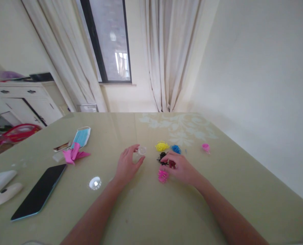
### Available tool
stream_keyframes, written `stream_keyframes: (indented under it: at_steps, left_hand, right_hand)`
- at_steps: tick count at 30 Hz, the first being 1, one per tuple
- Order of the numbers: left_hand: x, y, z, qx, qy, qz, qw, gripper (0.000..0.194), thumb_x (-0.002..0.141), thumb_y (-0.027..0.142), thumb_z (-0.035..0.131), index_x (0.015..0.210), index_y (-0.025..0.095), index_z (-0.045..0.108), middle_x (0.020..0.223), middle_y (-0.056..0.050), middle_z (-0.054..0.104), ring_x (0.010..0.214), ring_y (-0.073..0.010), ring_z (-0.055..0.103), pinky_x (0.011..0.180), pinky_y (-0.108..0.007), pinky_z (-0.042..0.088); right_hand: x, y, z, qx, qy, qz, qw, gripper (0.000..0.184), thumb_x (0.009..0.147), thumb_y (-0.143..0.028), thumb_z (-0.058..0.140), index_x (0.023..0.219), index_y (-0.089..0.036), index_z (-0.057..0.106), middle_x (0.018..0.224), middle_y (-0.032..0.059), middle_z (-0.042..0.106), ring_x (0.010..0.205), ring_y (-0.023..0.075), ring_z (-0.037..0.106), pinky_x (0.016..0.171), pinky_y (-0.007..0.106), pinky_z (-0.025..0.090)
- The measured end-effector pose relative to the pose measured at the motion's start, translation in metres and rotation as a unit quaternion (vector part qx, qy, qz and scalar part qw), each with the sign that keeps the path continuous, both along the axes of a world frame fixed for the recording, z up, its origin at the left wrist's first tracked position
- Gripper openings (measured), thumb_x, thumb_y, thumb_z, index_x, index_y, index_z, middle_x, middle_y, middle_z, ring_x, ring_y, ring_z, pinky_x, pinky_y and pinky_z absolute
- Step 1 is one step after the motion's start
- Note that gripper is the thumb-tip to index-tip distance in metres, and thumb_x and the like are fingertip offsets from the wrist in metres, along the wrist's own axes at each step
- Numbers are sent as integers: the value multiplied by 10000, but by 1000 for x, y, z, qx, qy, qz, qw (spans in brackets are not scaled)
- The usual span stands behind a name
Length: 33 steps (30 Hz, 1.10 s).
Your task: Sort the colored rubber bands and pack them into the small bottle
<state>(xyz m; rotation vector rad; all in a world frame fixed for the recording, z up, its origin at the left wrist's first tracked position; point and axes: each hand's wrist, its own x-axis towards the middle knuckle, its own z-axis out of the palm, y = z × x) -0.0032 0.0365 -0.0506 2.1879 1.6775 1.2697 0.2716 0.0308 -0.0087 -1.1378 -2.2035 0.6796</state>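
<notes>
The left hand [127, 164] gripped the cup [141, 151], best kept steady. At its 3 o'clock, the right hand [182, 167] was at the black bands [162, 157], its closure unclear; light pinching suited.

Single view, head-worn: placed above the near side of the table [146, 217], facing forward and down. Left hand [127, 163] and right hand [180, 168] fairly near, mid-frame; window [114, 41] and curtains [164, 51] farther off, toward the top.
</notes>
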Motion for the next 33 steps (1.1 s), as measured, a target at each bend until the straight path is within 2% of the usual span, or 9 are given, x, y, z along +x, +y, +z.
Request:
stream_keyframes:
  at_steps: [4,9,13,19,28,33]
  left_hand:
    - [-1,-4,4,28,43,-5,999,298,962,321,684,1251,260,643,1210,-79,731,1139,-290,665,1015,-451,519]
    - [-4,-6,5,74,108,17,991,366,944,251,683,1308,262,654,1258,-88,731,1155,-296,662,1011,-448,520]
    - [-4,-8,5,88,133,15,987,372,949,251,686,1320,261,654,1255,-79,736,1148,-288,667,996,-434,524]
    - [-3,-9,4,98,144,9,985,377,957,266,700,1330,252,642,1241,-80,741,1129,-284,672,989,-422,519]
    - [-2,-8,4,94,137,7,986,386,979,310,680,1356,246,628,1242,-85,739,1121,-277,676,978,-425,526]
    - [-1,-8,4,89,126,9,988,388,974,311,682,1356,258,634,1235,-82,743,1118,-280,680,977,-428,534]
  right_hand:
    - [-1,-4,-3,-1,-46,0,999,173,895,-342,786,1022,-226,799,916,54,707,757,191,651,721,318,520]
    - [-7,-12,3,-30,-89,3,996,213,867,-322,831,1039,-200,803,986,75,721,821,198,659,776,325,534]
    - [-11,-16,6,-38,-130,6,991,90,926,-247,765,977,-185,805,1014,73,706,852,183,664,793,305,524]
    - [-11,-17,3,-36,-125,13,991,68,921,-228,776,967,-190,810,1045,73,694,871,182,679,829,308,532]
    - [-12,-15,1,-10,-162,37,986,110,935,-143,694,965,-168,797,1011,78,712,858,182,682,781,287,509]
    - [-7,-11,0,10,-127,25,992,117,932,-160,716,1014,-164,800,1000,79,734,861,181,685,778,283,504]
